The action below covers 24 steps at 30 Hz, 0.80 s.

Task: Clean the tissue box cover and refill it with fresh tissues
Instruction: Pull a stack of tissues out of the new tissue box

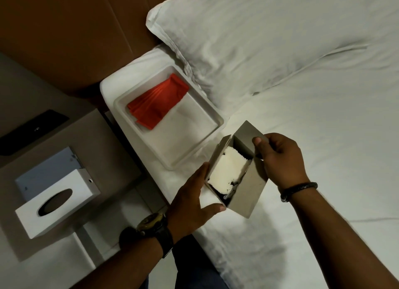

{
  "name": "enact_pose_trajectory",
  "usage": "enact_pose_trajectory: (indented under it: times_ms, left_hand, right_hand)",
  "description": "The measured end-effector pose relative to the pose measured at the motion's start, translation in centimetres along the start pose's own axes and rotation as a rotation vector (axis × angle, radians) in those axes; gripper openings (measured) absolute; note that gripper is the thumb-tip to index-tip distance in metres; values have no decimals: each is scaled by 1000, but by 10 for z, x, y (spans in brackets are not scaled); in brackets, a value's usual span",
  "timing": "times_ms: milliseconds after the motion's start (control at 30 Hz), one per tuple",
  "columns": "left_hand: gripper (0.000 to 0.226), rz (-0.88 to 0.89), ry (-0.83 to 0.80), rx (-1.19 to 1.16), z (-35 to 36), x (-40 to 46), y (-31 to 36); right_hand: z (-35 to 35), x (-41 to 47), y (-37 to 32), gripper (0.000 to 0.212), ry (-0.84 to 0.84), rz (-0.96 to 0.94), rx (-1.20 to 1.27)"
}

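At nine o'clock a smooth white tissue box cover with an oval slot sits on the bedside table, and at eleven a shallow rectangular tray holds a folded red cloth on the white sheet. At centre the left hand, fingers spread, cradles an open grey cardboard box of soft white tissues. At three o'clock the right hand pinches its raised flap.
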<state>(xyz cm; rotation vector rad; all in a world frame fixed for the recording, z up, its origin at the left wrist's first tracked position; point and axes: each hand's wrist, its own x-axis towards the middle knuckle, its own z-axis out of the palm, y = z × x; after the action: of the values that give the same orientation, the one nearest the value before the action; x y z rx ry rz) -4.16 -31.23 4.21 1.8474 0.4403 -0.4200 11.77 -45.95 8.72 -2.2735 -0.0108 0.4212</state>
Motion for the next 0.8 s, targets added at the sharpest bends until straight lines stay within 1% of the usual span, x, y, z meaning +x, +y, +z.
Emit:
enact_pose_trajectory:
  times_ms: [100, 167, 267, 333, 367, 400, 433, 467, 500, 533, 567, 600, 633, 700, 733, 800]
  left_hand:
    - [121, -19, 44, -98, 4, -3, -6]
    - [123, 7, 124, -135, -1, -10, -12]
    - [111, 43, 258, -161, -17, -18, -20]
    - [100, 63, 292, -129, -28, -19, -22]
    - [96, 73, 289, -111, -32, -17, -22]
    - [92, 81, 281, -99, -36, -15, -22]
    - [89, 84, 269, -89, -38, -12, -22]
    - [88, 83, 250, -85, -40, -9, -22]
    - [87, 79, 233, -77, -41, -7, -20]
    - [85, 76, 220, -74, -42, -4, -20]
    - [83, 74, 215, -75, -44, -3, -19]
    - [81, 69, 208, -89, -46, -3, -20]
    - [80, 53, 193, -108, -49, -4, -21]
    - [78, 20, 146, -177, -57, -9, -24]
    - [77, 8, 127, -204, -62, -12, -27]
    - [73, -15, 130, -204, -69, -18, -34]
  right_hand:
    - [8, -12, -6, 31, 55, 24, 85]
    - [15, -19, -10, 30, 69, 58, 150]
    - [30, -30, -15, 29, 28, 130, 244]
    - [39, -36, -14, 25, -12, 144, 216]
    - [40, -39, -14, 20, -7, 96, 136]
    - [39, -42, -14, 10, 29, -9, 11]
    - [36, -43, -17, 15, 91, -170, -126]
    - [33, -44, -21, 27, 130, -367, -234]
    - [31, -44, -28, 35, 120, -568, -294]
    - [30, -43, -37, 35, 55, -738, -322]
    - [32, -42, -46, 32, -71, -869, -347]
    - [37, -41, -53, 27, -216, -966, -395]
    - [43, -39, -57, 23, -366, -1023, -460]
    - [54, -35, -59, 22, -596, -1032, -612]
    - [60, -33, -60, 23, -666, -1018, -668]
    - [71, -31, -61, 26, -719, -1027, -732]
